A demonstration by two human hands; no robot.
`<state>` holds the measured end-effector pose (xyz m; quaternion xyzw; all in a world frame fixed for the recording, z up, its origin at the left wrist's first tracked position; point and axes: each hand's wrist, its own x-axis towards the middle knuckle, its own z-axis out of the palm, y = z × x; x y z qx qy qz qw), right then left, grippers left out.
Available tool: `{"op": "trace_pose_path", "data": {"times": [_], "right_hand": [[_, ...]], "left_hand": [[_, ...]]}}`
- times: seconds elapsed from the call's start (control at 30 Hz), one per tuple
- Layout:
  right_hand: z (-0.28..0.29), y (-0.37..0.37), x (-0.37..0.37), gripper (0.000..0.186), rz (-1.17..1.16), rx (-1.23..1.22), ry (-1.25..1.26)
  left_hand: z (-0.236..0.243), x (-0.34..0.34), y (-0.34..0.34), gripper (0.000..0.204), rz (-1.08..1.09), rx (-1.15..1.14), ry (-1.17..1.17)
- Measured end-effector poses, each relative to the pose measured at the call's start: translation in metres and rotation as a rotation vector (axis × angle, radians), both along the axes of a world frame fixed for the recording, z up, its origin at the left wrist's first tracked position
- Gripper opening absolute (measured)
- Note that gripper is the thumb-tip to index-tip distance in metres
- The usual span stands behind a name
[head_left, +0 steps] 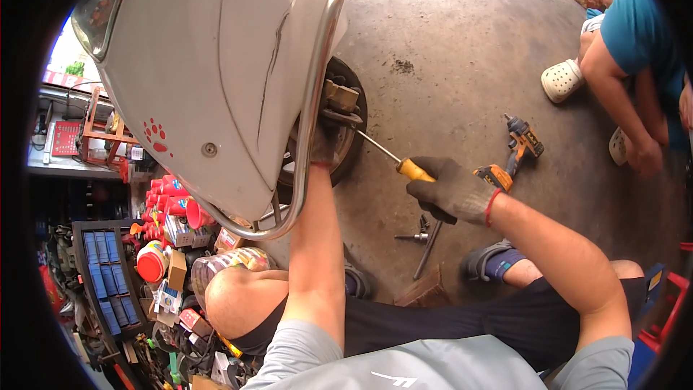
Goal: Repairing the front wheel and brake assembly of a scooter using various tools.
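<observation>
My gloved right hand (451,191) is closed on a yellow-handled screwdriver (415,170), whose shaft runs up and left to a metal brake part (341,97) at the wheel (354,144). My gloved left hand (323,146) reaches in at the wheel, just below that part and partly behind the chrome guard bar (310,173); its fingers are hidden. The white scooter body (202,79), with a crack and red paw prints, fills the upper left. An orange-black cordless driver (523,144) lies on the floor right of my right hand.
A socket tool (411,237), a long bar (427,249) and a wooden block (422,289) lie near my feet. A person (628,36) in teal and white clogs crouches at the right. Shelves, blue bins (105,267) and red plastic goods (173,195) crowd the left.
</observation>
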<state>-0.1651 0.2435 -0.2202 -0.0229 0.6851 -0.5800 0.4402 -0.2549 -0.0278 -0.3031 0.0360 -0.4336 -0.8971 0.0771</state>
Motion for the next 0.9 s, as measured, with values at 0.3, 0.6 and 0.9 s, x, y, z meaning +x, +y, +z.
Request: {"op": "trace_pose_path", "data": {"times": [0.3,0.6,0.9], "right_hand": [[0.016,0.02,-0.019,0.039,0.013,-0.141,-0.19],[0.023,0.027,-0.023,0.044,0.0,-0.189,-0.308],[0.025,0.025,-0.025,0.041,0.034,-0.287,-0.398]], "left_hand": [[0.026,0.011,0.007,0.051,-0.377,0.341,0.059],[0.007,0.001,-0.01,0.059,-0.366,0.446,-0.029],[0.002,0.003,-0.016,0.049,-0.472,0.503,0.142]]}}
